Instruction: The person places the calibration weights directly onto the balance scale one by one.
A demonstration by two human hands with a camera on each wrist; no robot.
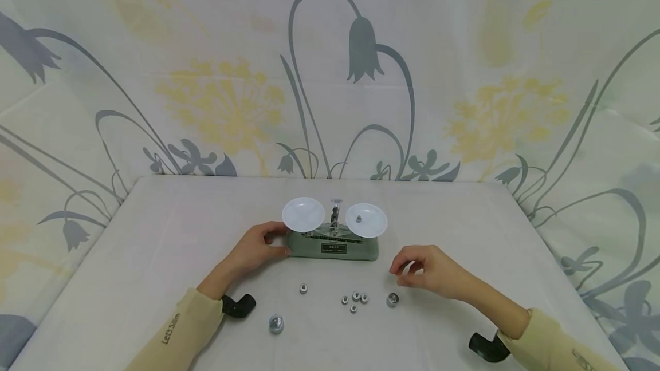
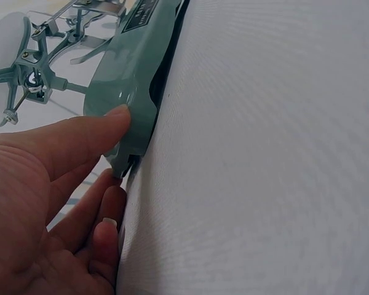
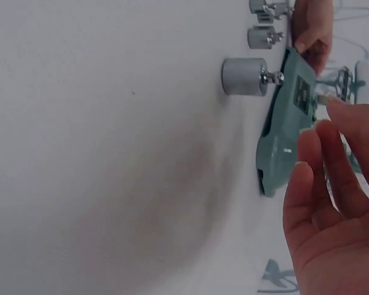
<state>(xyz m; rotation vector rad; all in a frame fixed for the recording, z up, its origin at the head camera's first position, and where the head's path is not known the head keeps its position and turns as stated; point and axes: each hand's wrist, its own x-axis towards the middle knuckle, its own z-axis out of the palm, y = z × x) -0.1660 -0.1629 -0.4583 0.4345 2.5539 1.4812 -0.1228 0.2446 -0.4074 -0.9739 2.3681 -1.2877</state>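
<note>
A green balance scale (image 1: 333, 248) with two white pans stands on the table. One small metal weight (image 1: 358, 218) sits in its right pan (image 1: 375, 227), while the left pan (image 1: 303, 214) holds nothing visible. At the left end of the base, my left hand (image 1: 259, 248) grips it, thumb (image 2: 104, 126) on the green casing and fingers lower around the end. My right hand (image 1: 430, 271) hovers to the right of the scale, fingers (image 3: 298, 190) loosely bent, with nothing seen between them. Just below that hand stands a larger metal weight (image 1: 393, 300).
In front of the scale stand several small metal weights (image 1: 356, 296) in a cluster. A single small weight (image 1: 303, 288) is farther left, and a big weight (image 1: 276, 324) is nearer the front. White cloth (image 1: 180, 222) covers the table; a flower-patterned curtain (image 1: 330, 102) hangs behind.
</note>
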